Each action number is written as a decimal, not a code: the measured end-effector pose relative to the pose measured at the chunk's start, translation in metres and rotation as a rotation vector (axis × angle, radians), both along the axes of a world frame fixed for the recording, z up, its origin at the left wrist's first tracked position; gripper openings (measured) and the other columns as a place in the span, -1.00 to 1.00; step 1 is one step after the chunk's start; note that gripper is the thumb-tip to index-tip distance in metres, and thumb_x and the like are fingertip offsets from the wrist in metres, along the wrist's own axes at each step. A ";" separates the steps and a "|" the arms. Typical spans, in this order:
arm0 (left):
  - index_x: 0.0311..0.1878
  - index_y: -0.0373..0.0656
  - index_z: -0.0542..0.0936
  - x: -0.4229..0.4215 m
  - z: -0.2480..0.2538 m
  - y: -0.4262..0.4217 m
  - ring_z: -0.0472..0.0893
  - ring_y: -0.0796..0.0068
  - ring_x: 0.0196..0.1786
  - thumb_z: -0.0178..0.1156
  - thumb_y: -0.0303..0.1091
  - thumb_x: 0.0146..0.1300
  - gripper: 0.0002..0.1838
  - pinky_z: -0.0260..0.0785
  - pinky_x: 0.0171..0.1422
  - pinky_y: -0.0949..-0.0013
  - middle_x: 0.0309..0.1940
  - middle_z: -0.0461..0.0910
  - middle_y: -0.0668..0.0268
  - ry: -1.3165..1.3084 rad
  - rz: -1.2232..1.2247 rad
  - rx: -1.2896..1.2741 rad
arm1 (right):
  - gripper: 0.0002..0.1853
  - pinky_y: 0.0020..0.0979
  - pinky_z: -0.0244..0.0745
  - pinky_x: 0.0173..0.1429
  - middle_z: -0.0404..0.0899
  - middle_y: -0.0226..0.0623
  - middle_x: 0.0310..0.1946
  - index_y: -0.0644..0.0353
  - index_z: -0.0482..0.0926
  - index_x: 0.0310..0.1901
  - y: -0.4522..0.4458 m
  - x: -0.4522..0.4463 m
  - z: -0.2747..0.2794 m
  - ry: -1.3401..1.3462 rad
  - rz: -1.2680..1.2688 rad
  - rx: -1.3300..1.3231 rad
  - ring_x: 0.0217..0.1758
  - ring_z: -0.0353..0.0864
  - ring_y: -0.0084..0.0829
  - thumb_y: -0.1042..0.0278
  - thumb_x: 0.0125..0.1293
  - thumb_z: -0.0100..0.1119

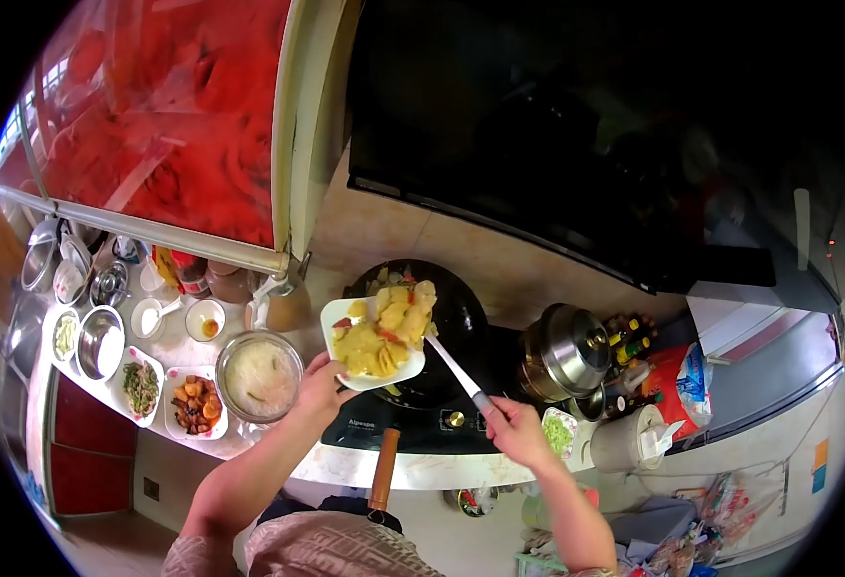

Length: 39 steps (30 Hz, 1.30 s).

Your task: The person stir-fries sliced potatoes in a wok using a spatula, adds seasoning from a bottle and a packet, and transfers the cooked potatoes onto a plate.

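My left hand (322, 387) grips a white square plate (330, 319) by its near left edge and holds it over the black wok (463, 306). On the plate lies a heap of yellow cooked pieces (374, 348) with bits of red. My right hand (520, 435) is closed around the handle of a spatula (456, 367). The spatula's metal shaft slants up to the plate's right side, and its blade is hidden by food there. Some food bits show at the wok's far left. The wok's wooden handle (384, 469) points toward my body.
Left on the counter stand a bowl of whitish strands in liquid (261, 375), a plate of browned chunks (194, 404) and a plate of green food (140, 388). A lidded steel pot (567, 351) is right of the wok. The dark range hood (528, 212) hangs above.
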State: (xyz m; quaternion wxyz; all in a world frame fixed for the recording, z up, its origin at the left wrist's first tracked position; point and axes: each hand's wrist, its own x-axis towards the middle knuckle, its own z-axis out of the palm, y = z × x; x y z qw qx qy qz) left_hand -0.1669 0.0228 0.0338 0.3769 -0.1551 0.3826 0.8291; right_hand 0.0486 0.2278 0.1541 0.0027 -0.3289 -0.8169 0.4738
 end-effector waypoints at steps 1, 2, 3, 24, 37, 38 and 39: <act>0.11 -0.18 0.45 0.002 0.001 0.006 0.56 0.20 0.05 0.08 -0.61 0.07 -0.54 0.49 0.14 -0.08 -0.06 0.50 0.20 0.019 -0.002 -0.013 | -0.66 -0.50 0.35 -0.50 0.52 -0.37 -0.64 0.24 0.56 0.06 -0.013 0.002 0.003 0.032 0.004 0.123 -0.60 0.47 -0.60 0.20 0.39 0.07; 0.11 -0.18 0.45 0.003 0.000 0.009 0.56 0.20 0.05 0.08 -0.61 0.07 -0.54 0.49 0.14 -0.08 -0.06 0.50 0.20 0.017 0.002 -0.013 | -0.70 -0.38 0.43 -0.47 0.55 -0.23 -0.63 0.26 0.56 0.03 -0.022 0.007 -0.007 0.115 -0.002 0.241 -0.56 0.58 -0.39 0.28 0.37 0.07; 0.10 -0.19 0.46 0.004 -0.004 0.011 0.57 0.21 0.03 0.08 -0.62 0.06 -0.54 0.50 0.13 -0.06 -0.06 0.51 0.20 0.036 -0.017 0.038 | -0.71 -0.32 0.46 -0.45 0.57 -0.16 -0.59 0.29 0.55 0.01 -0.029 0.010 -0.010 0.139 0.012 0.394 -0.53 0.60 -0.26 0.31 0.35 0.09; 0.01 -0.23 0.49 0.051 -0.043 -0.072 0.54 0.31 -0.05 -0.03 -0.70 0.03 -0.57 0.50 0.08 0.15 -0.09 0.51 0.24 0.157 0.093 0.025 | -0.73 -0.62 0.05 -0.69 0.44 -0.41 -0.52 0.28 0.47 0.08 -0.009 0.048 -0.050 0.245 -0.261 -0.569 -0.71 0.21 -0.71 0.35 0.45 -0.03; -0.09 -0.17 0.54 0.128 -0.109 -0.159 0.58 0.30 -0.13 0.01 -0.69 -0.04 -0.60 0.50 -0.05 0.25 -0.17 0.57 0.24 -0.196 0.009 0.001 | -0.76 -0.59 0.12 -0.68 0.44 -0.40 -0.54 0.28 0.50 -0.04 -0.063 0.043 -0.083 0.188 -0.533 -0.304 -0.71 0.27 -0.67 0.29 0.42 0.03; -0.09 -0.17 0.54 0.129 -0.113 -0.152 0.58 0.30 -0.13 0.01 -0.69 -0.04 -0.60 0.50 -0.05 0.25 -0.17 0.57 0.24 -0.204 0.003 0.008 | -0.76 -0.59 0.12 -0.68 0.44 -0.40 -0.54 0.28 0.50 -0.04 -0.066 0.042 -0.084 0.184 -0.538 -0.294 -0.71 0.27 -0.67 0.29 0.42 0.03; -0.09 -0.16 0.54 0.129 -0.117 -0.146 0.57 0.31 -0.12 0.02 -0.69 -0.04 -0.60 0.49 -0.04 0.23 -0.17 0.57 0.25 -0.208 -0.014 -0.007 | -0.76 -0.58 0.13 -0.68 0.45 -0.40 -0.52 0.28 0.50 -0.03 -0.068 0.040 -0.086 0.173 -0.547 -0.249 -0.71 0.27 -0.67 0.29 0.43 0.01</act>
